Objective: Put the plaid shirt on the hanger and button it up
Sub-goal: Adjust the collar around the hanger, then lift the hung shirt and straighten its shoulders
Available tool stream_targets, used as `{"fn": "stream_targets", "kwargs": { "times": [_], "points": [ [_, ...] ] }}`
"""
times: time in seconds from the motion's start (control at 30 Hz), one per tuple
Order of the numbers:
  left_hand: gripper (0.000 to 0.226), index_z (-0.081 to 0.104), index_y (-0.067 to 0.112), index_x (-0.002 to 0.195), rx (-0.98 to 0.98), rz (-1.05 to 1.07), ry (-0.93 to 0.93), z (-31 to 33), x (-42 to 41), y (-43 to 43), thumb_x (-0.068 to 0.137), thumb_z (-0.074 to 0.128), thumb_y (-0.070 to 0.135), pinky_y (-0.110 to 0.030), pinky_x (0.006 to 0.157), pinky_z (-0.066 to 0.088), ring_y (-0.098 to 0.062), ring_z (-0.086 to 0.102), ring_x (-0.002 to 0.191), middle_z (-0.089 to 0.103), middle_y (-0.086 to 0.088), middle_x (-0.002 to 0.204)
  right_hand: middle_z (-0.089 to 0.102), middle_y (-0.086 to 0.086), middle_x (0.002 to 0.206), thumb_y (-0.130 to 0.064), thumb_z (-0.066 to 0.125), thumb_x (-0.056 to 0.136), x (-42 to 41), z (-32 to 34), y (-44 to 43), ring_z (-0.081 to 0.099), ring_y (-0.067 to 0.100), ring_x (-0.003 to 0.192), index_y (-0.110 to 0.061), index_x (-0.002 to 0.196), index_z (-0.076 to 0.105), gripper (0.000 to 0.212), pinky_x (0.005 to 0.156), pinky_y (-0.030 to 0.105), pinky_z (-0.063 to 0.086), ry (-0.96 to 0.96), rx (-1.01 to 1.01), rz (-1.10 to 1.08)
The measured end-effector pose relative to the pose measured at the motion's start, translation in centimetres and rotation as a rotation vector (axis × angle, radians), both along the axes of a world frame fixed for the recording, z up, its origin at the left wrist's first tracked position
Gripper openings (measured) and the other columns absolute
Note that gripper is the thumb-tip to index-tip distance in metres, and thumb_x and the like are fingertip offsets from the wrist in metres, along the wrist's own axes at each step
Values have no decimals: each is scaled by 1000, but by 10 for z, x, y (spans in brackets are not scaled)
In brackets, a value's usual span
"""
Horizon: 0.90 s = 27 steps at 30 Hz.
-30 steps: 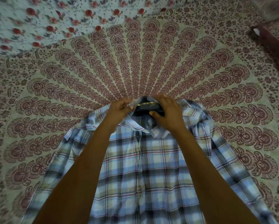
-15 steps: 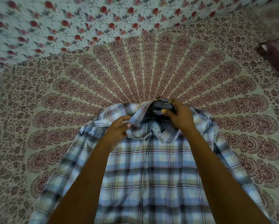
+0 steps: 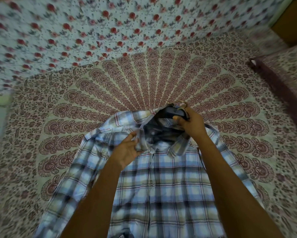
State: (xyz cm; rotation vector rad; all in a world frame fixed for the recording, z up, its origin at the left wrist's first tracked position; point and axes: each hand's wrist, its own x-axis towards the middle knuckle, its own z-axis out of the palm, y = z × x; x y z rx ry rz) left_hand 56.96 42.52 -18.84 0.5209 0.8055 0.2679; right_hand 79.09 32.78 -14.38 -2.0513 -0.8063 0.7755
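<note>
A blue, white and red plaid shirt [image 3: 161, 186] lies front-up on the patterned bed sheet, its placket closed down the middle. A dark hanger [image 3: 170, 114] with a metal hook [image 3: 178, 103] sticks out of the open neck. My right hand [image 3: 192, 124] grips the top of the hanger at the collar. My left hand [image 3: 128, 148] pinches the left collar flap just below the neck opening. Most of the hanger is hidden inside the shirt.
The bed is covered by a maroon peacock-print sheet [image 3: 75, 100]. A white rose-print cloth [image 3: 75, 31] lies across the far side. A dark maroon pillow edge [image 3: 278, 86] runs along the right.
My left hand has slid down from the collar's top to the left collar flap. The right hand has lifted the hanger's top and hook out of the neck, up and to the right.
</note>
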Motion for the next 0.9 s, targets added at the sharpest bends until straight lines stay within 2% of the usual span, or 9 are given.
{"fn": "stream_targets", "kwargs": {
  "times": [0.07,0.17,0.27,0.33,0.4,0.53,0.67,0.8,0.9],
  "points": [
    [39,55,17,112,12,-44,-7,2,-9,-14,78,64,1,-38,72,59,-20,70,78,67,-6,101,64,16,112,-19,63,87,-6,9,-8,58,32,101,-11,124,53,39,80,35,44,-2,7,-1],
    [32,54,19,101,213,-155,200,18,-14,-35,90,44,-10,-29,76,52,-10,65,71,61,6,87,64,14,112,-21,64,86,-18,25,-20,58,31,101,-13,127,52,43,78,31,44,-73,-6,21],
    [31,49,12,108,417,-272,562,27,-20,-35,85,58,-6,-24,67,47,-12,56,72,56,0,87,64,16,111,-24,63,87,-31,41,-28,58,33,100,-13,126,52,43,82,39,48,-91,-14,51],
    [27,52,13,103,660,-378,816,38,-30,-29,81,64,1,-27,60,47,-17,54,68,59,-8,96,64,18,108,-26,62,87,-40,57,-31,59,35,98,-10,126,51,43,79,40,48,-121,-9,43],
    [21,56,14,98,927,-335,936,60,-38,-24,80,64,5,-33,66,49,-25,59,78,63,-13,102,64,17,108,-27,61,88,-48,76,-35,59,36,97,-11,129,50,45,78,41,49,-158,24,43],
    [40,54,14,119,1388,-187,679,115,-37,-16,81,68,14,-33,88,42,-25,50,116,55,-9,125,64,16,113,-28,62,88,-59,113,-39,59,35,101,-12,126,52,42,80,41,50,-221,55,91],
    [67,50,22,132,1587,-395,470,186,-35,0,70,67,41,-37,106,33,-23,43,129,48,-5,140,63,12,116,-29,62,87,-68,174,-45,59,33,103,-14,123,54,39,82,39,48,-304,101,137],
    [62,53,15,129,1540,-408,393,244,-36,2,75,75,35,-37,99,43,-28,53,119,54,-11,134,64,11,117,-28,63,87,-76,241,-63,59,32,105,-16,123,55,39,88,44,50,-375,207,132],
    [65,64,13,109,1641,-334,316,290,-41,-10,68,61,63,-38,74,48,-23,61,82,67,-11,96,62,12,121,-33,62,87,-81,288,-79,58,33,108,-17,128,51,46,91,50,49,-458,287,97]
  ]
}}
